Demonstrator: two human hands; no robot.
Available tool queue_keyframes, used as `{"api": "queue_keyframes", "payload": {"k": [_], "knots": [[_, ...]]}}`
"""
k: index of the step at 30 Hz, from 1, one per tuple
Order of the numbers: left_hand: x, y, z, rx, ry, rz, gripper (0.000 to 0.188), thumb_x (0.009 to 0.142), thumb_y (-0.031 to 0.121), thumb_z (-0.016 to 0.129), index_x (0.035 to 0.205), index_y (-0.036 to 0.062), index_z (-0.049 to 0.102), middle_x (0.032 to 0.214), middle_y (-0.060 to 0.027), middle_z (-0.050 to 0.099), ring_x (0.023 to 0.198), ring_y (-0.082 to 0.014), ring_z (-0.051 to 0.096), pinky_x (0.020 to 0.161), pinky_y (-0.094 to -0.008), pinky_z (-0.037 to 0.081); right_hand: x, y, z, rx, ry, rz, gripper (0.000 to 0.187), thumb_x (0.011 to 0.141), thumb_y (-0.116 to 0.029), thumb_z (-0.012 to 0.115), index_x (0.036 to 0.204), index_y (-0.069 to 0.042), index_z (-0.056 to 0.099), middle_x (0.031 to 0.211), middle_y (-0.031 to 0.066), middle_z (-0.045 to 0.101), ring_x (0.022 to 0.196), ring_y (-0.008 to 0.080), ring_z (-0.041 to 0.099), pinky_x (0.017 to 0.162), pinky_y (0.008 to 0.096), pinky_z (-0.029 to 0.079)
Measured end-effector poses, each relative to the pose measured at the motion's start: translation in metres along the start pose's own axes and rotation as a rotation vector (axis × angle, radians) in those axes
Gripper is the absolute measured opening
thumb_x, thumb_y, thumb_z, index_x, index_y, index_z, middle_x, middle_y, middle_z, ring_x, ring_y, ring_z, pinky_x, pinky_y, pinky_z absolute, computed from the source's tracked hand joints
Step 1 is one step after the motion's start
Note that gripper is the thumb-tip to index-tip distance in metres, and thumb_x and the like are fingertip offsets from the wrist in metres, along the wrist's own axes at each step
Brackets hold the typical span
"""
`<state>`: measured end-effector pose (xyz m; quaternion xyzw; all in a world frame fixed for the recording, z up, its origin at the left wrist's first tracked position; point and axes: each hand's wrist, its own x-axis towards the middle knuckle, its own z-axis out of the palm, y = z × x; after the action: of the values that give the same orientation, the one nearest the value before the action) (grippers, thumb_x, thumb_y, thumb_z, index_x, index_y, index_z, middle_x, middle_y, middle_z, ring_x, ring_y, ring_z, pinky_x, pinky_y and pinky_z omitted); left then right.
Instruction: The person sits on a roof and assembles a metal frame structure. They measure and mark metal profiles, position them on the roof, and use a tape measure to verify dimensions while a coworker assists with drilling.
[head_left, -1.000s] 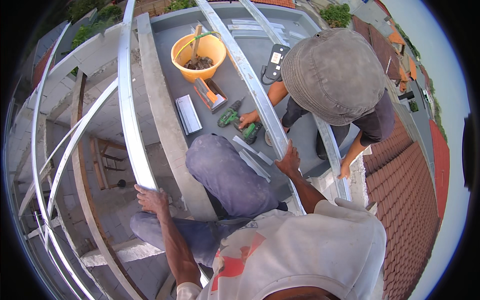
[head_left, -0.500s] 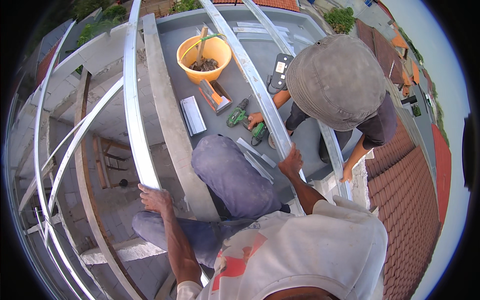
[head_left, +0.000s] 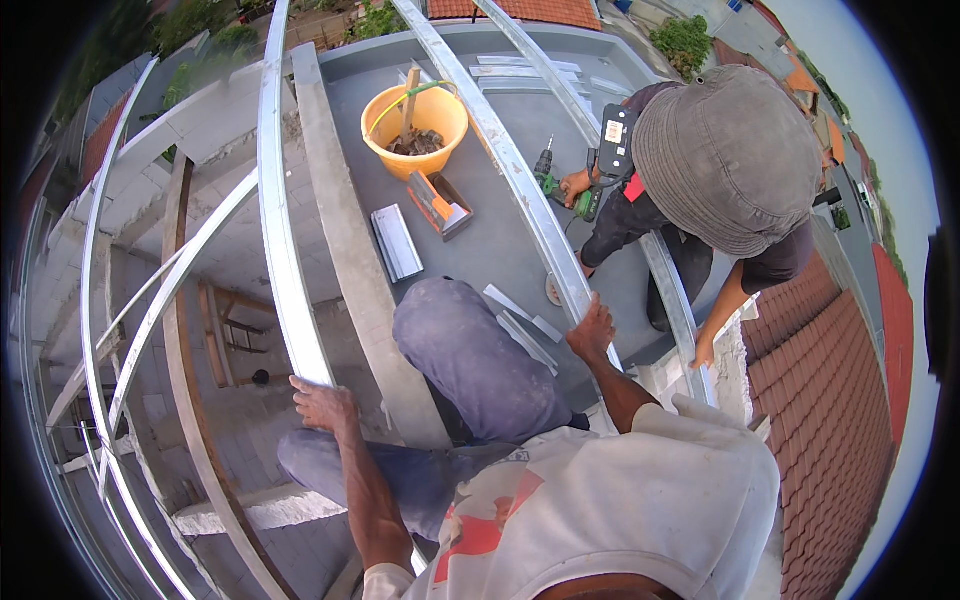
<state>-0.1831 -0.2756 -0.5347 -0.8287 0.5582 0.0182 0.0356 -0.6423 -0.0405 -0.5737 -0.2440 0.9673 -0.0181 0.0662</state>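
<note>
My left hand (head_left: pixel 325 407) is closed over the lower end of a silver metal channel (head_left: pixel 283 230), its fingers bent across the edge. Farther right, my right hand (head_left: pixel 592 333) grips the side of a second long metal channel (head_left: pixel 510 170). A co-worker in a grey bucket hat (head_left: pixel 725 160) crouches across from me. One hand of the co-worker (head_left: pixel 577 187) holds a green cordless drill (head_left: pixel 547 180), its bit pointing up and away. The co-worker's other hand (head_left: pixel 704 350) rests on a third channel (head_left: pixel 675 295). How my fingers wrap beneath the channels is hidden.
An orange bucket (head_left: pixel 400 165) with rubble and a stick stands on the grey slab, near an open box (head_left: pixel 440 205) and short metal pieces (head_left: pixel 397 243). A concrete beam (head_left: pixel 350 210) borders a deep drop at left, crossed by a wooden beam (head_left: pixel 185 340). Roof tiles (head_left: pixel 830 400) lie right.
The co-worker has picked up the green drill from the slab and leans back to the right with it. My hands keep their hold on the channels; the whole view has shifted slightly.
</note>
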Motion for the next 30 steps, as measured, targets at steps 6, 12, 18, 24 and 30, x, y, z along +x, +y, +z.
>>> {"api": "queue_keyframes", "payload": {"k": [6,12,18,24,30], "knots": [[0.0,0.0,-0.003,0.001,-0.003,-0.013,0.099,0.083,0.019,0.077,0.164,0.0059,0.022,0.129,-0.016,0.052,0.116,-0.0347,0.058,0.093,-0.0525,0.05,0.001,0.003,0.002,0.005,-0.017,-0.017,0.11,0.071,-0.019,0.079,0.164,-0.012,0.02,0.132,0.0171,0.051,0.126,0.0374,0.054,0.101,0.0563,0.047],[-0.004,0.006,-0.004,0.0,0.039,0.007,0.098,0.081,0.016,0.08,0.162,0.0062,0.025,0.128,-0.0164,0.053,0.116,-0.035,0.059,0.089,-0.0524,0.053,0.002,0.007,0.006,-0.015,-0.018,0.027,0.111,0.071,-0.019,0.08,0.164,-0.013,0.019,0.133,0.0177,0.049,0.127,0.0384,0.052,0.103,0.0586,0.046],[-0.006,0.002,-0.008,0.028,0.031,-0.018,0.099,0.082,0.017,0.079,0.163,0.0063,0.023,0.128,-0.0155,0.053,0.114,-0.0342,0.061,0.088,-0.0533,0.054,0.006,-0.003,-0.002,0.016,-0.076,-0.011,0.114,0.069,-0.021,0.078,0.165,-0.01,0.018,0.134,0.0191,0.048,0.127,0.0381,0.052,0.104,0.0576,0.045],[-0.005,0.005,-0.003,0.029,-0.023,0.006,0.1,0.082,0.02,0.079,0.164,0.0082,0.022,0.132,-0.0175,0.053,0.121,-0.038,0.06,0.087,-0.0572,0.056,0.0,0.002,-0.011,0.026,-0.138,0.037,0.111,0.073,-0.021,0.076,0.166,-0.012,0.017,0.137,0.0193,0.048,0.131,0.0375,0.05,0.107,0.0576,0.043],[-0.004,0.002,-0.002,0.014,0.007,-0.002,0.105,0.08,0.022,0.082,0.164,0.0083,0.019,0.136,-0.0197,0.051,0.122,-0.0398,0.06,0.09,-0.059,0.055,-0.004,-0.006,-0.016,-0.004,-0.066,0.029,0.106,0.073,-0.02,0.078,0.164,-0.011,0.026,0.136,0.0169,0.051,0.127,0.0342,0.054,0.103,0.052,0.045]]}}
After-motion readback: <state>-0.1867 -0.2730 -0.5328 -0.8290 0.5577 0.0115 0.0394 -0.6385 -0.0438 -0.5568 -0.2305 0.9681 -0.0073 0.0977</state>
